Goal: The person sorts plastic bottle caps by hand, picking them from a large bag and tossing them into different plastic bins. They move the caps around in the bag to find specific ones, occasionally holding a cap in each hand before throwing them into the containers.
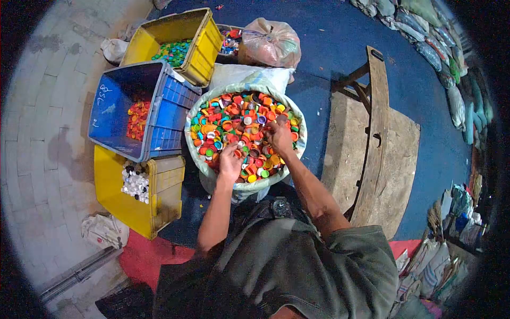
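A round tub point(192, 154) lined with a pale sack-like cloth stands in front of me, heaped with plastic bottle caps point(249, 121) in red, orange, green, blue, yellow and white. My left hand point(230, 161) is over the near left part of the heap, its fingers curled inward among the caps. Farther right, my right hand point(281, 137) reaches onto the heap with its fingers drawn together, pointing down and left. What either hand holds is too small or too hidden to make out.
Left of the tub, a yellow crate point(204, 50) holds green and blue caps, a blue crate point(175, 114) orange ones, and another yellow crate point(166, 194) white and black ones. A full plastic bag point(271, 42) sits behind. A wooden bench point(376, 122) stands at right.
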Demonstrator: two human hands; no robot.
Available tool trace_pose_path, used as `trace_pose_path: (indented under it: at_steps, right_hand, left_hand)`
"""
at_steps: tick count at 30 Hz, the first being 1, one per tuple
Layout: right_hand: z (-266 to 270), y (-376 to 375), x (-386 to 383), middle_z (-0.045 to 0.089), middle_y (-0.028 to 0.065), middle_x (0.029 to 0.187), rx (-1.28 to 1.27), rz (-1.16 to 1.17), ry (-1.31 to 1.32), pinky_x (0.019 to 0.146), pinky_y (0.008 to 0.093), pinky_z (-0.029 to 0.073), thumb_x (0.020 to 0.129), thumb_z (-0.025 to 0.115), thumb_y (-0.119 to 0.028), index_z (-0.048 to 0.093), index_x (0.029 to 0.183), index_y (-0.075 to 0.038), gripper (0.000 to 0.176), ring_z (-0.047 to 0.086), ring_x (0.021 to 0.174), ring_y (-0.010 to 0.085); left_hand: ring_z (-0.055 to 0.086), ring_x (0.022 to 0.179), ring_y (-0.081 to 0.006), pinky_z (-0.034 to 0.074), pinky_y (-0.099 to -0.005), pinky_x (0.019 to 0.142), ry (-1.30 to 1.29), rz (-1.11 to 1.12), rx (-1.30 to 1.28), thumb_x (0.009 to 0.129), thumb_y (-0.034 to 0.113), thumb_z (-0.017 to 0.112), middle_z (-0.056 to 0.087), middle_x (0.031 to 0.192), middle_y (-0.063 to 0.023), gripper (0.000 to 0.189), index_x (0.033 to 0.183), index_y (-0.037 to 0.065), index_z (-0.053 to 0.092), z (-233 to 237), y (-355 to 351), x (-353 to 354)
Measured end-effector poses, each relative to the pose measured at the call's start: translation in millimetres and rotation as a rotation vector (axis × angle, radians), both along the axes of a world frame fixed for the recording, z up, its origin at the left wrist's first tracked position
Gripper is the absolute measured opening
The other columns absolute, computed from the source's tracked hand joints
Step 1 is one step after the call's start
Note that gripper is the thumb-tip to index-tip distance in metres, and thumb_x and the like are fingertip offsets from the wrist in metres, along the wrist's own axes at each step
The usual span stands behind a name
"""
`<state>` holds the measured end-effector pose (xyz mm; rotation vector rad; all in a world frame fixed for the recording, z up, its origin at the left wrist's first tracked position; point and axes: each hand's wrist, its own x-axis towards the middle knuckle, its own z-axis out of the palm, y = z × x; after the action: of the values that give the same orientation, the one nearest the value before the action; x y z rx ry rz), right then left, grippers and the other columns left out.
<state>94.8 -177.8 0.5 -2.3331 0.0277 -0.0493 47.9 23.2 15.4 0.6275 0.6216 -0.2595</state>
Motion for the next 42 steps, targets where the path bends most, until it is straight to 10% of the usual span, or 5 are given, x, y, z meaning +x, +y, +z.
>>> trace_pose_path:
  at_steps: [10,17,36,39,42]
  right_hand:
    - [-13.6,0.9,-4.6,0.061,0.0170,0.086,0.112,-0.110,-0.196,0.067,0.0413,0.049,0.077,0.070,-0.016,0.063,0.093,-0.003,0.021,0.061,0.076,0.0331]
    - [-1.4,-14.4,-38.4,0.058,0.0011,0.070,0.857,-0.448,0.260,0.055,0.0232,0.044,0.084,0.067,-0.017,0.060,0.089,-0.002,0.017,0.053,0.062,0.0076]
    - [-6.8,-42.9,-88.0,0.058,-0.0002,0.077,1.211,-0.559,0.443,0.056,0.0237,0.043,0.086,0.063,-0.013,0.059,0.098,-0.004,0.015,0.051,0.062,0.0089]
    - [3.7,-37.5,-87.3,0.058,0.0002,0.076,1.292,-0.538,0.525,0.057,0.0249,0.044,0.087,0.059,-0.012,0.058,0.097,-0.005,0.012,0.052,0.061,0.0106]
    - [6.8,-27.4,-86.5,0.058,0.0010,0.077,1.433,-0.425,0.617,0.057,0.0249,0.045,0.089,0.055,-0.013,0.058,0.105,-0.003,0.019,0.053,0.063,0.0118]
  left_hand:
    - [0.058,0.069,-0.0143,0.047,-0.0293,0.063,-0.151,-0.215,0.941,0.075,0.008,0.073,0.062,0.080,-0.0031,0.030,0.099,0.002,0.057,-24.9,-20.7,5.3]
    - [0.062,0.089,-0.0245,0.048,-0.0360,0.078,-0.468,-0.502,1.622,0.071,0.004,0.075,0.064,0.095,-0.0112,0.048,0.114,0.002,0.052,-4.8,-32.8,22.0]
    - [0.060,0.088,-0.0403,0.049,-0.0464,0.074,-0.778,-0.423,1.613,0.079,0.005,0.065,0.062,0.100,-0.0187,0.047,0.123,0.003,0.047,-35.2,-36.9,37.1]
    - [0.062,0.083,-0.0318,0.050,-0.0399,0.067,-0.680,-0.380,1.503,0.078,0.008,0.069,0.064,0.097,-0.0139,0.042,0.117,0.002,0.054,-23.8,-33.9,30.9]
    - [0.052,0.069,-0.0085,0.040,-0.0227,0.053,-0.311,-0.256,0.710,0.084,0.019,0.070,0.059,0.083,-0.0033,0.036,0.113,0.001,0.058,0.2,-22.6,21.1]
